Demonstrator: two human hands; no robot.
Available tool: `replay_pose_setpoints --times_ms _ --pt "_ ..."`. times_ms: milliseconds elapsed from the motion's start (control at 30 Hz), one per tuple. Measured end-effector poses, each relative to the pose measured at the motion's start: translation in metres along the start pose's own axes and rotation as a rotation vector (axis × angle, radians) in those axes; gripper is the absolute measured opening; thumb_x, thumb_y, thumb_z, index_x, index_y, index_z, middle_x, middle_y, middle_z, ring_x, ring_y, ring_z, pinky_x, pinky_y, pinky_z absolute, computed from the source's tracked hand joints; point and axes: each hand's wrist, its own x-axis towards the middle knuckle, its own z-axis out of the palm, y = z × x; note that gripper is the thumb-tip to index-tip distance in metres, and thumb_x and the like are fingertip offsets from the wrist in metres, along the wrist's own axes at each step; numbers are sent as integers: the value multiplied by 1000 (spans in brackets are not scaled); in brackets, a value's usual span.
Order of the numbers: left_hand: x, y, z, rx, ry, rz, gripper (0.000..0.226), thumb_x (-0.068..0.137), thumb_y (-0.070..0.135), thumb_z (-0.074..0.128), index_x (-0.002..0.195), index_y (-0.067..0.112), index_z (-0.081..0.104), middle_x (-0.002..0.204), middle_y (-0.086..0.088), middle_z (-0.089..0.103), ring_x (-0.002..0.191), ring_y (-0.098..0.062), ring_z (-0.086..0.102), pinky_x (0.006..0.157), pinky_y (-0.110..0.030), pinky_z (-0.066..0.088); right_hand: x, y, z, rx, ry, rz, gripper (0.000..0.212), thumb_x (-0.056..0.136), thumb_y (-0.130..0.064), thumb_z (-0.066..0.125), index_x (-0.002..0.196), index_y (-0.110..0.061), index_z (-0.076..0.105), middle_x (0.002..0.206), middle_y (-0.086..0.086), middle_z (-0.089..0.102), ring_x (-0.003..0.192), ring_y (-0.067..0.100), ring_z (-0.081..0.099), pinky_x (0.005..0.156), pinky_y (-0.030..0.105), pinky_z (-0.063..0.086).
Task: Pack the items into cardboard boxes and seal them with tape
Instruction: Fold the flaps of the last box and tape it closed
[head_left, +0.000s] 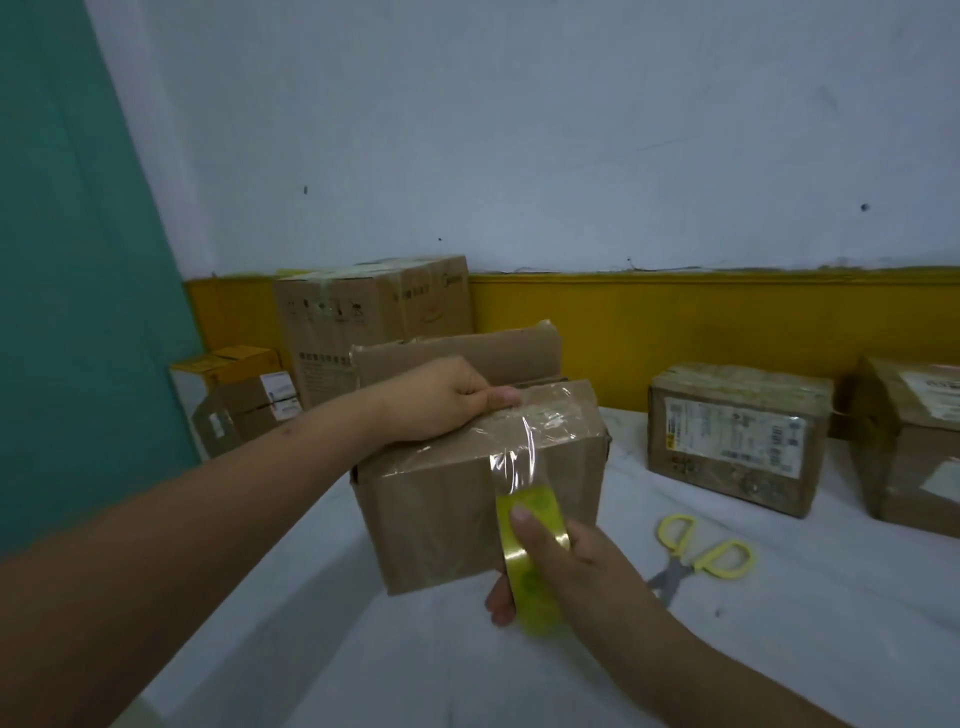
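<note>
in front of me a pale, scuffed wall (519, 130) drops to a mustard-yellow band (675, 322), a teal panel (62, 260), maybe a door, stands at my left, and a white-covered tabletop (337, 665) lies in dim light.

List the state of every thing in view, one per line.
cardboard box, closed, tape across top and front
tape roll, strip uncut, stuck to box
scissors, lying untouched
left hand, grips box top, thumb on tape
right hand, grips tape roll
labelled box, taped shut

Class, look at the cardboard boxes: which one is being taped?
The middle box, held by the left hand: clear tape runs from its top to the tape roll in the right hand. The other boxes sit untouched.
</note>
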Motion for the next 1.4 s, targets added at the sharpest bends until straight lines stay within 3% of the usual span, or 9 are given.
replay_pose_setpoints --times_ms 167,367,633,800,933,1033,1167,1300,1400 --pt "2 -2 -2 241 37 45 31 104 47 36 82 38 56 78 16 57 74 -1 53 69 -29 40 14 2 1 103 4 14 46 81 -57 57 75 -12 65 71 20 71 60 27 69 56 29 55" --pt "-4 -1 7 176 42 13 55 91 78 14 76 46 56 81 21 61 77 2 54 74 -31 42 18 10 0 86 -34 5 48 80 -59 56 77 -12 64 73 18 73 63 26 71 56 26 54" --pt "9 -11 12 81 -66 -13 64 78 78 53 88 16 65 75 2 61 61 -4 51 60 -27 40 18 13 -3 9 -35 -36 43 80 -60 55 74 -19 68 73 11 74 66 22 72 59 26 55" --pt "6 -19 9 391 209 70 56 78 80 49 98 29 60 91 15 60 81 -8 54 64 -29 36 9 -1 -42 -569 251 -307 64 84 -78 35 82 -21 63 71 0 65 69 9 63 61 33 51" --pt "3 -21 23 452 342 169 53 93 57 48 136 27 58 113 4 54 104 -15 48 85 -31 39 4 -9 -139 -1339 153 -441 26 103 -33 41 107 -29 66 108 -10 66 101 10 60 83 22 45" --pt "-6 -20 42 345 370 108 53 101 52 31 141 26 56 120 -1 59 111 -21 54 89 -40 46 -1 7 -184 -1420 -118 -274 30 101 -20 50 127 -24 63 127 -9 61 116 5 53 103 19 39" --pt "-9 -23 41 403 200 78 63 99 65 27 150 31 42 135 12 50 115 -11 53 90 -33 46 4 15 -193 -1398 -167 -309 24 99 -17 54 116 -19 70 106 -2 69 95 12 61 89 33 48" --pt "-4 -19 37 343 65 132 50 99 53 32 127 27 64 115 4 63 100 -11 59 87 -28 43 4 -2 -192 -1574 -164 -98 28 93 -33 61 120 -25 66 112 -4 62 99 12 57 87 23 46" --pt "-6 -16 36 296 49 144 28 100 50 35 91 43 60 96 18 65 86 2 58 78 -23 41 -13 -22 -195 -1797 -82 48 35 85 -55 61 114 -35 61 112 -13 59 99 9 57 84 28 50"
